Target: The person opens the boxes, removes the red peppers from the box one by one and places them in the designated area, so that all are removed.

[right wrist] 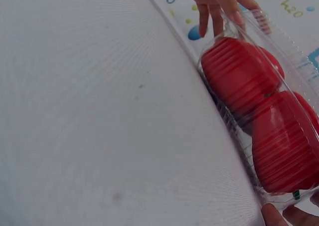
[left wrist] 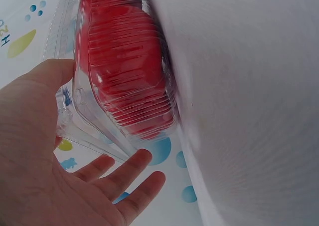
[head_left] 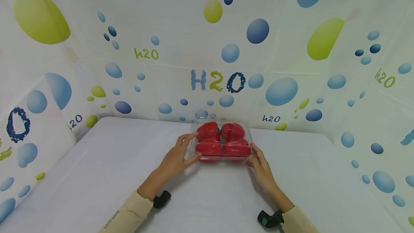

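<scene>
Several red bell peppers (head_left: 233, 131) sit inside a clear plastic clamshell box (head_left: 249, 136) near the back edge of the white table. My left hand (head_left: 176, 157) is at the box's left end, fingers spread. In the left wrist view, the thumb (left wrist: 62, 71) touches the box's rim, while the other fingers stretch along its end. At the right front corner, my right hand (head_left: 263, 170) touches the box with its fingertips. Only the tips of its fingers (right wrist: 273, 216) show in the right wrist view. Clear ridged walls cover the peppers (right wrist: 239, 71).
A white cloth covers the table (head_left: 129, 161) on both sides of the box. Behind it rises a backdrop (head_left: 181, 67) printed with blue and green drops. Black wrist straps (head_left: 161, 199) show by both beige sleeves (head_left: 132, 209).
</scene>
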### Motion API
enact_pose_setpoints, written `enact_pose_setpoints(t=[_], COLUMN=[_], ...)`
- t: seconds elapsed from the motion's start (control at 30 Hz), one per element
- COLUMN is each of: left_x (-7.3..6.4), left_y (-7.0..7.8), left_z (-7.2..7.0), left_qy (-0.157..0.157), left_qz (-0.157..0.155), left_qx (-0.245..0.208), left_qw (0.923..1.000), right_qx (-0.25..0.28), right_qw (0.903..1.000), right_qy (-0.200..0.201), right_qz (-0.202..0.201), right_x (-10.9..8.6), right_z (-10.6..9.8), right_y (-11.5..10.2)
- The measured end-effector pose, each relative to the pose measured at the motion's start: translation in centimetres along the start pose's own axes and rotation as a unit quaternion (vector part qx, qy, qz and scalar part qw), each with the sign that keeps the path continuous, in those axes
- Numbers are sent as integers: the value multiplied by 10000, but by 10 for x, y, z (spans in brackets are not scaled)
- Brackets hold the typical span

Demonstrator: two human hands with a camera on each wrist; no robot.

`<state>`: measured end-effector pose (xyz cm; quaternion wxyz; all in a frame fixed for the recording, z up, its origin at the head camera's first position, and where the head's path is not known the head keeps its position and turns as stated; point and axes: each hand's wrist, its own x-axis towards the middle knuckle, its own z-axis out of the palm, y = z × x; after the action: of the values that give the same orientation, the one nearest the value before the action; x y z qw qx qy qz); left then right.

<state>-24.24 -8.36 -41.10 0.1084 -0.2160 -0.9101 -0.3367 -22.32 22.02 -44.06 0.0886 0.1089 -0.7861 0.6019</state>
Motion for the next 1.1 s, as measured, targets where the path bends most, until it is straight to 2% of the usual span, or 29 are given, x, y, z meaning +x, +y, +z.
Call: enact_pose_setpoints(t=[0.27,0.57,0.87,1.1], left_x=[0,1,1,0], left_y=[-1,-3,-6,-6], left_z=[1,2,2,1], left_qy=[-11,-66,-15,-159], left_qz=[-15,-54,-475,-581], left_qx=[-78,-160,-440,-572], left_qw=[10000,9998,9979,9965], right_qx=[135,413,398,386], right_qw=[9999,9985,9987,9986], right_qy=[-32,82,-120,-102], right_qz=[7,364,296,360], right_x=[0,0,0,0], right_z=[0,-1,-1,-1], right_y=[0,3,3,2])
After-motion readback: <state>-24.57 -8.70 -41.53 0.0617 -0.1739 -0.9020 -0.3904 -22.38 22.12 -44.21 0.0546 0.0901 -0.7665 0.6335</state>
